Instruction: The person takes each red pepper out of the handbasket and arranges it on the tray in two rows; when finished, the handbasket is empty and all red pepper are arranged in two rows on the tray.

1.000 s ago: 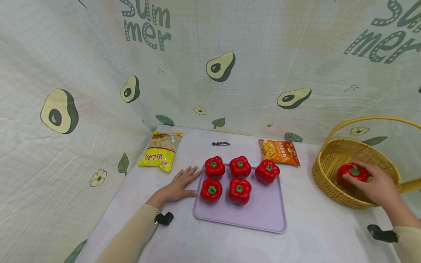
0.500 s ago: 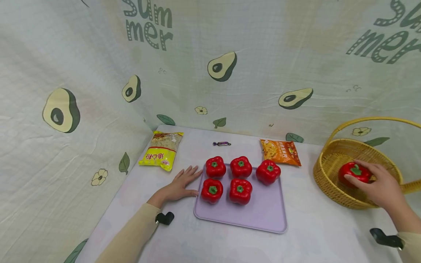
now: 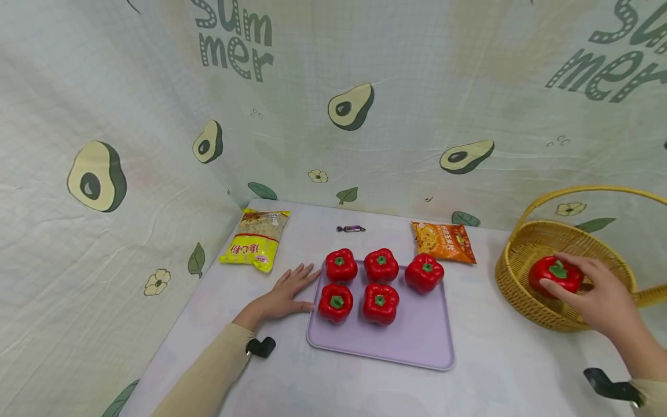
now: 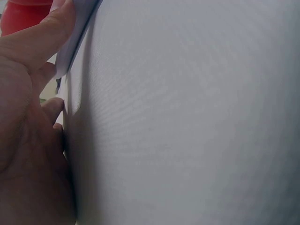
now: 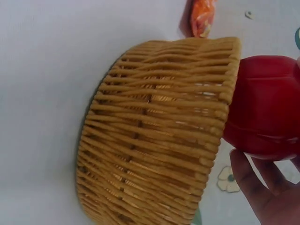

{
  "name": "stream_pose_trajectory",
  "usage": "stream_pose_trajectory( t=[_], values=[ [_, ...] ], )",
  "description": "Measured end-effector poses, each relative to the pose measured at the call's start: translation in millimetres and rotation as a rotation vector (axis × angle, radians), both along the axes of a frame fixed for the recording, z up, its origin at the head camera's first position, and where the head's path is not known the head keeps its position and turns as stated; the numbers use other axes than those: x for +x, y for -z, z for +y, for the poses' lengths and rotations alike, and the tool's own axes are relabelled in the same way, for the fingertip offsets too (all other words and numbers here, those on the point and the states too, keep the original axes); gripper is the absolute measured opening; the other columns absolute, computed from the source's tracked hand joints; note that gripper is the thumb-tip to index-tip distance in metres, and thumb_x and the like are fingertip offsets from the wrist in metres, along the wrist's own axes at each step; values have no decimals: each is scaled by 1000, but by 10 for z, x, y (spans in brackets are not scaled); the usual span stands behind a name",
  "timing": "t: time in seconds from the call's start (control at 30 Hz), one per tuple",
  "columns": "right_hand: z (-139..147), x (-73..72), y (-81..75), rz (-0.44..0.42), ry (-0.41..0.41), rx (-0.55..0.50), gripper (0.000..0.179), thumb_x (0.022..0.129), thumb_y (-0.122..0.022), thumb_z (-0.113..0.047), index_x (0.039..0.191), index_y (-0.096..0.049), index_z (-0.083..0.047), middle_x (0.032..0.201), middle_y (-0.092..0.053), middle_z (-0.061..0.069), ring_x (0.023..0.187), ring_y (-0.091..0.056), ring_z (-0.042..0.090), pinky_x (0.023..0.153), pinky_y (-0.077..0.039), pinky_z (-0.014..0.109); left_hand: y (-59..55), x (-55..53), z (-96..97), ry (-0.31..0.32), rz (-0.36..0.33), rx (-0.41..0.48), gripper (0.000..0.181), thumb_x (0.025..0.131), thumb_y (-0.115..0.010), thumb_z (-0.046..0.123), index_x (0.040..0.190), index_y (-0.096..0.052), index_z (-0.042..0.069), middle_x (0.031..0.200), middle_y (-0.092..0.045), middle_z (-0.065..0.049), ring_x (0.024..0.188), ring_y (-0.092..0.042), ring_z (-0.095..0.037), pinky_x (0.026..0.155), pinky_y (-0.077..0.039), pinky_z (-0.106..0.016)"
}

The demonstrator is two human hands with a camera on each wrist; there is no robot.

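My right hand (image 3: 599, 292) grips a red bell pepper (image 3: 556, 274) by its sides, with the green stem facing up. In the head view the pepper overlaps the inside of the yellow wicker basket (image 3: 513, 289); the right wrist view shows the pepper (image 5: 267, 108) level with the basket's rim (image 5: 229, 89). On the left, my left hand (image 3: 283, 294) lies flat with fingers spread, thumb and fingertips at the left edge of a lilac tray (image 3: 417, 341). Several more red bell peppers (image 3: 380, 303) stand on that tray in two rows, stems up.
Behind the tray lie a yellow bag of pasta (image 3: 255, 238), a small purple wrapped candy (image 3: 351, 229) and an orange snack bag (image 3: 443, 241). The basket's tall handle (image 3: 599, 188) arches over it. A printed cloth (image 3: 396, 156) hangs behind the white table.
My right hand and the pepper in it have shifted slightly left over the basket, after a small move right. The left hand, tray and other peppers stay where they were.
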State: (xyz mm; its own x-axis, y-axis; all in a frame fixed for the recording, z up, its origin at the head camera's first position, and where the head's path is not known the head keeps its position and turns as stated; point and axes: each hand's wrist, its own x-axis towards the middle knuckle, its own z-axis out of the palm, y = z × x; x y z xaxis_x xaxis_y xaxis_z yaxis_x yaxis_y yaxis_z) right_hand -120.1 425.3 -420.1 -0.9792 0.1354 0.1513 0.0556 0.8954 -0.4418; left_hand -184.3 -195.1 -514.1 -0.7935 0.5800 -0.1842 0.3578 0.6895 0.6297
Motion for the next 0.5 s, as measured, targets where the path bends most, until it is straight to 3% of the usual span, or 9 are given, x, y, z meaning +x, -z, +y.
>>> stream_pose_trajectory(
  t=[0.5],
  values=[
    [-269, 111, -71, 28, -79, -38, 75, 88, -82, -30, 147, -48, -1, 134, -40, 37, 111, -38, 59, 69, -52, 73, 3, 9, 3, -5, 2, -3, 87, 93, -70, 48, 163, -23, 30, 172, -9, -1, 157, 4, -28, 124, 6, -54]
  ],
)
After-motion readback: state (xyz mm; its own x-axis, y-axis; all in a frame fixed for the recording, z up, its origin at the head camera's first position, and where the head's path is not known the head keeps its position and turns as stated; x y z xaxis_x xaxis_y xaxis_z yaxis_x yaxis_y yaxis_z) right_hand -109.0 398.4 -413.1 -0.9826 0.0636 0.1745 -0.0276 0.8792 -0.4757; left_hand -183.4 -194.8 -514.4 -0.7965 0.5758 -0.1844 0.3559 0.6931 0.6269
